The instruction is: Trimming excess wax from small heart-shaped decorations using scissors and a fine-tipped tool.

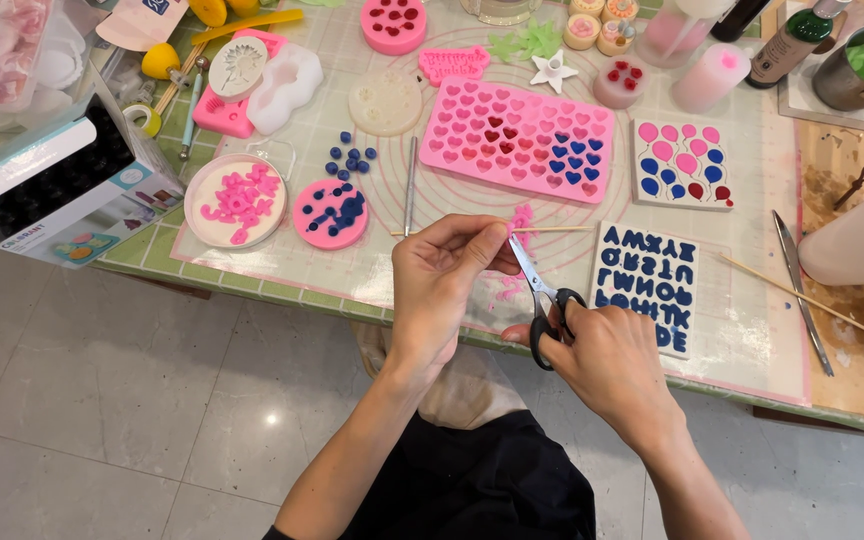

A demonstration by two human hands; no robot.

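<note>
Trimming step: left hand (442,275) pinches a small pink piece; right hand (607,360) grips black-handled scissors (537,295), blades pointing eleven o'clock. Next calls for a careful snip.

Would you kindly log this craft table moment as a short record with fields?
Left hand: pinches a small pink piece at the fingertips
Right hand: holds black-handled scissors, blades at the piece
Behind hands: pink heart mould, letter mould, balloon mould
Left side: two round dishes of pink and blue shapes
Surface: clear mat on tiled table
</note>
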